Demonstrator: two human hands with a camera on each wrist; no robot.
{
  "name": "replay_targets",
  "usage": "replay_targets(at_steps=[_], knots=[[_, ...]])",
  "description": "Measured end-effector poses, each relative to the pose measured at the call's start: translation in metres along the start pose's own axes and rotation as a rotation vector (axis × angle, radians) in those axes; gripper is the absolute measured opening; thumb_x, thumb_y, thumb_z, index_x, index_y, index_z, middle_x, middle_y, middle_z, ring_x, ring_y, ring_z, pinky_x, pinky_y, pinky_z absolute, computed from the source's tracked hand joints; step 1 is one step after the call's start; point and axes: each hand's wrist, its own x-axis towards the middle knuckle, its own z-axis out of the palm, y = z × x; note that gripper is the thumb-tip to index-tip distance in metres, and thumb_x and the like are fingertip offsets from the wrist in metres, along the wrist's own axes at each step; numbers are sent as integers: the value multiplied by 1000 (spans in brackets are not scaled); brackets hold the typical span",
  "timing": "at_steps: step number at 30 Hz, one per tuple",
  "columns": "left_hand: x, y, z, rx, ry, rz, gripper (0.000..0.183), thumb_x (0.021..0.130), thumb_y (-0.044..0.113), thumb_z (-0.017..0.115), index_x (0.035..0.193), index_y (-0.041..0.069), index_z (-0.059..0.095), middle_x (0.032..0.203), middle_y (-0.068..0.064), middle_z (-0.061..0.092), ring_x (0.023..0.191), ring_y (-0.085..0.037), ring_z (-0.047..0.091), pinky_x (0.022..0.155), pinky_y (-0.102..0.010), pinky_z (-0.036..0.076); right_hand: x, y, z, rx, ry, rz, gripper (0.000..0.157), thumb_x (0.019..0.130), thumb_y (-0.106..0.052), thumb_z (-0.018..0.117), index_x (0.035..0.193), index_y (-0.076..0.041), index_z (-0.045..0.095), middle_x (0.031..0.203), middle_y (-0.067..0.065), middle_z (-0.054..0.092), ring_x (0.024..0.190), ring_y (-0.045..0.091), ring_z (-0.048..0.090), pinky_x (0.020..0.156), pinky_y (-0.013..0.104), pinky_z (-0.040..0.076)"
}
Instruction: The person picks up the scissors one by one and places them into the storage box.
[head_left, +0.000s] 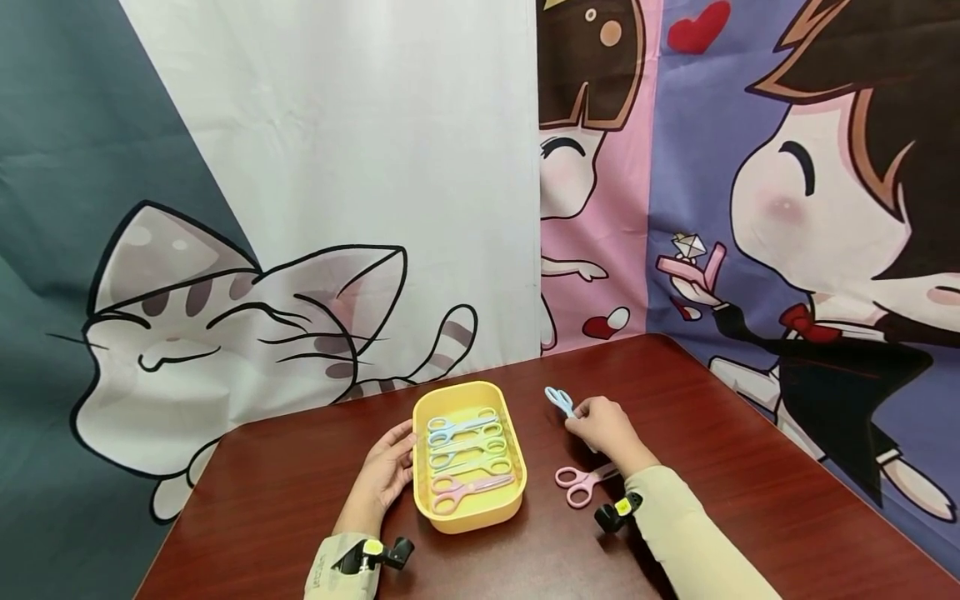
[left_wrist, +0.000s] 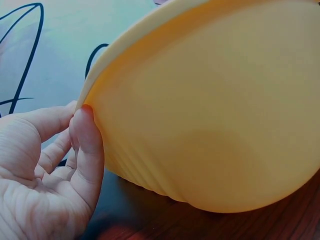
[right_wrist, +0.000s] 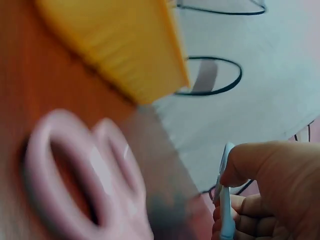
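Note:
My left hand [head_left: 391, 468] is at the left side of a yellow plastic basket [head_left: 480, 522], its fingertips pinching the rim, as the left wrist view shows up close. Several child-size scissors lie crosswise inside, with blue, green and pink handles; the pink scissors [head_left: 471, 486] are nearest to me. To the right, my right hand [head_left: 609, 430] pinches light-blue scissors [head_left: 558, 400] between thumb and fingers, handle loops pointing away from me. Another pair of pink scissors [head_left: 577, 485] lies on the table below the right wrist, its blade ends partly hidden by the arm.
The dark red-brown table [head_left: 255, 500] carries everything. Behind it hangs a printed cloth [head_left: 420, 167] with a cartoon cat and two cartoon figures. Black camera mounts [head_left: 617, 515] sit on both wrists, the right one close to the loose pink scissors.

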Motion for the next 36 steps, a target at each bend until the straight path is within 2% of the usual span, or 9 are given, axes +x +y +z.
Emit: replay_targets(at_steps=[4,8,12,14,19,24,27,32,36], knots=[[-1,0,-2,1,-5,3,47,103,6,56,148,2,40,94,-4,70,70,-6,62,58,-23,58,2,-13,3,130,-4,42,11,80,-18,71,81,-7,72,70,1,63,62,17,55,53,28,47],[-1,0,-4,1,-20,23,48,103,6,56,148,0,39,95,-5,70,69,-6,62,58,-23,57,4,-28,6,292,-8,36,14,81,-14,68,86,-2,73,68,1,61,57,15,52,50,27,45],[-1,1,-3,-15,-8,22,46,103,5,56,146,1,42,93,-4,69,67,-5,60,56,-22,57,7,-49,7,457,-59,24,16,82,-8,64,92,1,73,63,2,54,51,14,46,48,26,41],[-1,1,-2,-16,-2,15,45,103,5,56,146,2,42,92,-4,69,67,-6,60,56,-22,57,10,-62,6,471,-89,-4,16,84,-8,65,94,1,73,67,2,56,54,15,48,50,26,42],[-1,1,0,-18,8,1,45,102,4,56,145,2,43,93,-5,69,68,-7,61,57,-23,57,16,-95,10,382,-169,-141,15,86,-10,70,98,-2,75,82,3,67,72,17,58,61,29,51],[-1,0,0,-32,9,3,45,102,2,55,145,1,43,91,-5,68,66,-7,60,53,-22,56,21,-121,21,260,-238,-293,13,85,-11,68,95,-7,74,82,-1,65,73,15,57,62,27,49],[0,-1,0,-31,10,10,43,102,3,56,144,2,45,88,-4,66,65,-6,58,50,-21,53,22,-130,31,115,-276,-450,14,82,-12,69,95,-11,72,82,-4,63,74,12,55,63,26,48],[1,-1,0,-21,19,23,36,103,3,55,138,5,50,85,-2,64,65,-6,57,50,-19,52,19,-139,47,-197,-345,-733,16,80,-17,73,96,-15,72,88,-9,60,78,7,54,71,23,49],[1,-1,-1,-35,15,16,39,103,2,54,141,3,47,82,-1,64,64,-6,57,50,-19,52,15,-141,57,-395,-400,-841,17,82,-24,76,97,-18,72,87,-11,56,76,5,52,72,22,49]])
